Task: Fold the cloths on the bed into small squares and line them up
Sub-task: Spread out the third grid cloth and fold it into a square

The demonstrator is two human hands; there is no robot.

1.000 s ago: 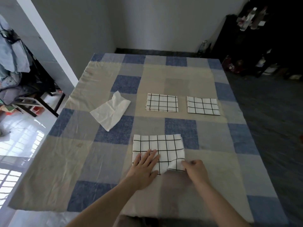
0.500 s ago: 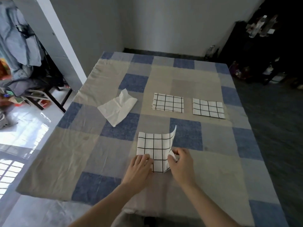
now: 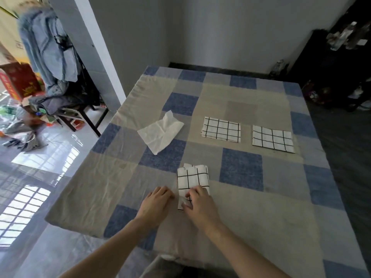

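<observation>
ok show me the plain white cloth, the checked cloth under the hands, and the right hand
plain white cloth (image 3: 160,132): head view, middle of its crumpled surface
checked cloth (image 3: 192,176): head view, upper part, clear of the hands
right hand (image 3: 200,205): head view, back of the hand

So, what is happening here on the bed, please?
A person is folding checked cloths on the bed. The right hand presses on the near end of a checked cloth folded into a narrow strip, and the left hand rests on the cover beside it. Two folded cloths lie side by side further away. A plain white cloth lies loosely folded.
</observation>
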